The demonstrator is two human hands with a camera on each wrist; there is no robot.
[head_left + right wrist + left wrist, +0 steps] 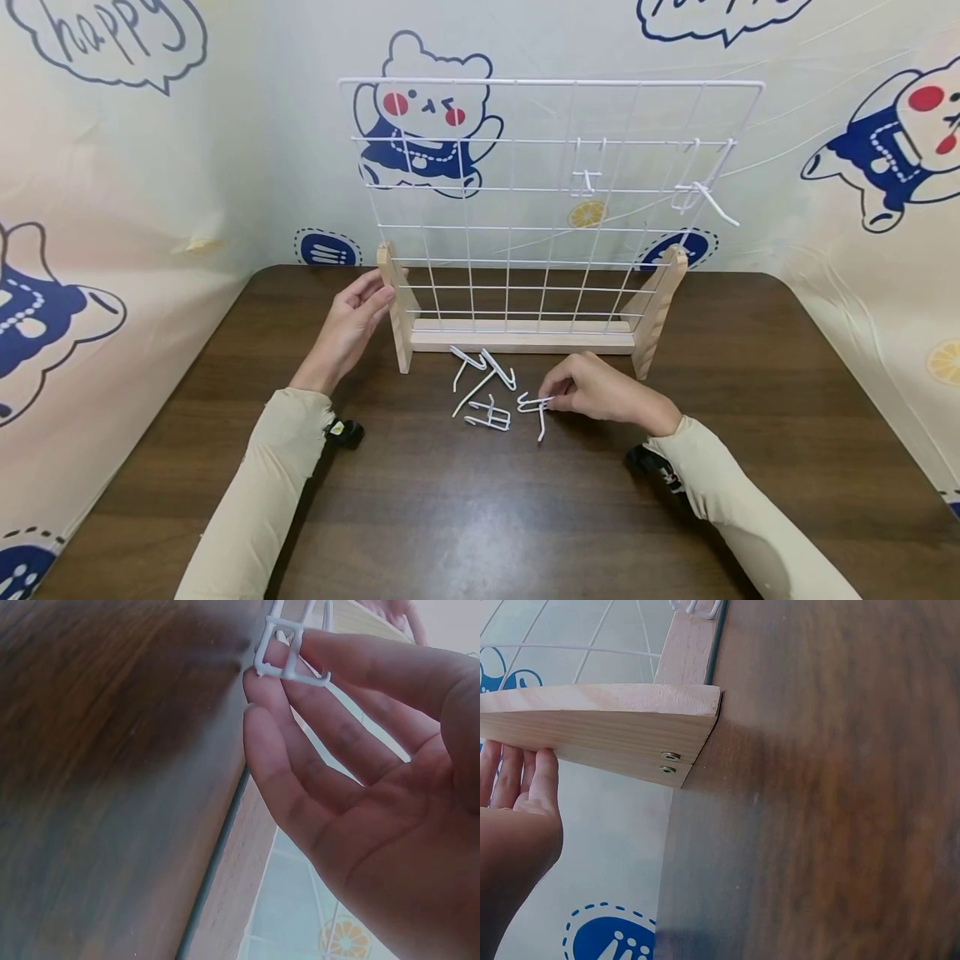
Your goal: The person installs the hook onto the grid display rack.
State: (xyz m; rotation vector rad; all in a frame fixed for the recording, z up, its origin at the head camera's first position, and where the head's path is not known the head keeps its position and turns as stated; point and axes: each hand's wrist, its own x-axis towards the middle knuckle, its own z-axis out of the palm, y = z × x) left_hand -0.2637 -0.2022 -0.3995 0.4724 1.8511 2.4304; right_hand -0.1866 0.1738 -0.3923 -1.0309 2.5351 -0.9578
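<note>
A white wire grid rack [525, 340] stands on two wooden side panels. My left hand [351, 321] holds its left side panel [607, 731], thumb against the outer face and fingers reaching to the back edge. In front of the rack, my right hand [600, 390] pinches a white wire hook [292, 649] between thumb and fingers, low over the table. Left of that hook lie several more white hooks: two with long prongs [480, 383] crossing close together, and another hook [491, 415] nearer me.
Two hooks hang on the grid's upper right, one inner hook [587, 177] and one outer hook [708, 200] jutting forward. The brown wooden table [465, 517] ends at a curtain [255, 167] printed with cartoon bears.
</note>
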